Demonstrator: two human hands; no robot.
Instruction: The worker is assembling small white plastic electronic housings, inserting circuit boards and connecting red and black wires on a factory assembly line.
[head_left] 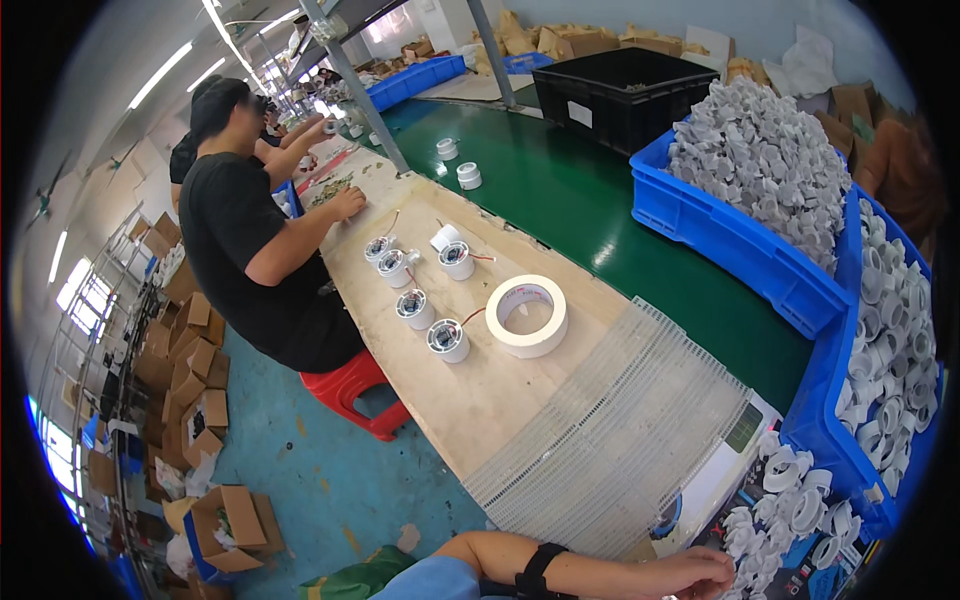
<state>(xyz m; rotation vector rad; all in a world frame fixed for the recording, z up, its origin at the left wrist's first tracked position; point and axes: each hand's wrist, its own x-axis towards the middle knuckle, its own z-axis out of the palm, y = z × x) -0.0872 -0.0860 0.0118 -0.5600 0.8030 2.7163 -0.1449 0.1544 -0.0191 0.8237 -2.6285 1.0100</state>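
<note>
My left hand is low in the view, its forearm coming in from the lower edge with a black band around it. The fingers are bent and held together beside a loose heap of white plastic ring-shaped parts. Whatever lies between the fingertips is hidden. My right hand is out of view. Just beyond the left forearm, a sheet of pale, finely ribbed strips covers the near part of the wooden bench top. On the bench farther off lie a roll of white tape and several round white housings with circuit boards inside, some with red wires.
Blue crates heaped with white plastic parts stand along the right, a black bin behind them. A green belt runs beside the bench, carrying two white housings. At left, a co-worker sits on a red stool.
</note>
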